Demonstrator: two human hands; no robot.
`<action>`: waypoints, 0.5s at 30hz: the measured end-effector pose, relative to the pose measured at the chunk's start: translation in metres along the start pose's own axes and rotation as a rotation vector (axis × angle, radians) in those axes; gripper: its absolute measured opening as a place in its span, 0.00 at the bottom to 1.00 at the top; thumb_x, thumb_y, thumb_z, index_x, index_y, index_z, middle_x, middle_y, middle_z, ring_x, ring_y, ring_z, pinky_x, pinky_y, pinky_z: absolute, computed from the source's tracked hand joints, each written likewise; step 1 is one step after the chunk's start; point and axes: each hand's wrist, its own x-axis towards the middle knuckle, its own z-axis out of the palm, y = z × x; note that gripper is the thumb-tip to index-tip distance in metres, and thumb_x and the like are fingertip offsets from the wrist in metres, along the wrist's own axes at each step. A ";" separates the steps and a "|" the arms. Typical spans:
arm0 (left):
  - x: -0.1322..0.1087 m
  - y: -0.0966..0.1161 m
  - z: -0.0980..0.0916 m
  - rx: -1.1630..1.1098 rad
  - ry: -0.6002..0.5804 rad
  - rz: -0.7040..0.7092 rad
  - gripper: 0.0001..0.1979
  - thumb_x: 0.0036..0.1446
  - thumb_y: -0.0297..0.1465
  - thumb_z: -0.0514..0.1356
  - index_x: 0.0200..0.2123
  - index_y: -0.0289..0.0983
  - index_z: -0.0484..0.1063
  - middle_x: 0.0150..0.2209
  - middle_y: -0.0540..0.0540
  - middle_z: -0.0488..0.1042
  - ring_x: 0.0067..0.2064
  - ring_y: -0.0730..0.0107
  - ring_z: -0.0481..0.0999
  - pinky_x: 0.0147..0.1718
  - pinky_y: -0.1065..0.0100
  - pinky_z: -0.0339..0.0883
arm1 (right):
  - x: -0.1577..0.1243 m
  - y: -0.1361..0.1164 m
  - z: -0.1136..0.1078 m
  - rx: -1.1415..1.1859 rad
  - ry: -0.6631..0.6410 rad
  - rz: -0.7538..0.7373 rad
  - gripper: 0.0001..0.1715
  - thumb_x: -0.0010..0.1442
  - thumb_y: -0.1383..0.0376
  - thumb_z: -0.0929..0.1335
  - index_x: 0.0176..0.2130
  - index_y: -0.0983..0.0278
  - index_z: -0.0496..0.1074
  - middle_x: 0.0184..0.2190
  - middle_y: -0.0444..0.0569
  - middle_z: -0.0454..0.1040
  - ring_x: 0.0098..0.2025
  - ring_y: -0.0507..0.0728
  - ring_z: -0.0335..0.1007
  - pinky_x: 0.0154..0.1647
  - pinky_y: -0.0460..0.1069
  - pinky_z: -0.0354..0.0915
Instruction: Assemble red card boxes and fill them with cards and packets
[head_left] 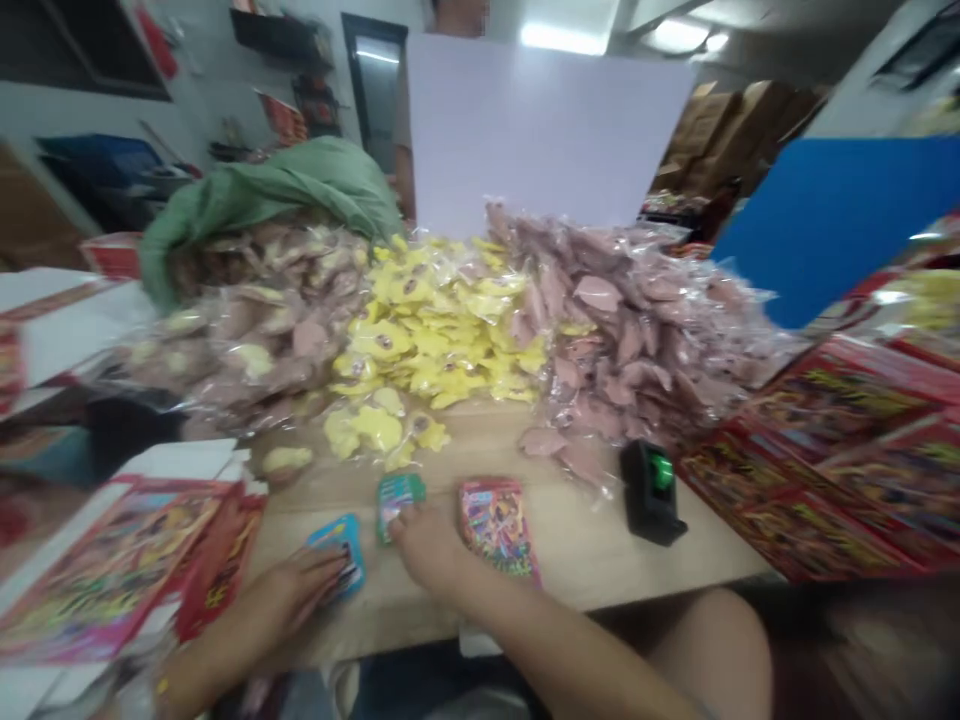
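left fingers (330, 567) on blue card (350, 537) | right fingers (401, 530) on green card (397, 495) | grip unclear | table edge (600, 603) close below

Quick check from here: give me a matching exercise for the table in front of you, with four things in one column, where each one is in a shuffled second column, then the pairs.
Things:
1. Left hand
2. Right hand
3. Black device with a green part
4. Yellow plastic-wrapped packets

Places:
A. On the teal card
B. Heaped between pinkish packets
C. On the blue card
D. On the wooden table, right of the hands

Pairs: 1-C; 2-A; 3-D; 4-B
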 end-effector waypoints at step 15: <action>0.109 0.171 0.030 -0.269 0.412 -0.051 0.16 0.58 0.26 0.48 0.46 0.37 0.69 0.47 0.43 0.72 0.49 0.66 0.70 0.49 0.61 0.66 | -0.074 0.035 -0.052 0.962 0.485 0.627 0.20 0.61 0.56 0.55 0.38 0.66 0.68 0.38 0.54 0.74 0.39 0.56 0.70 0.40 0.50 0.66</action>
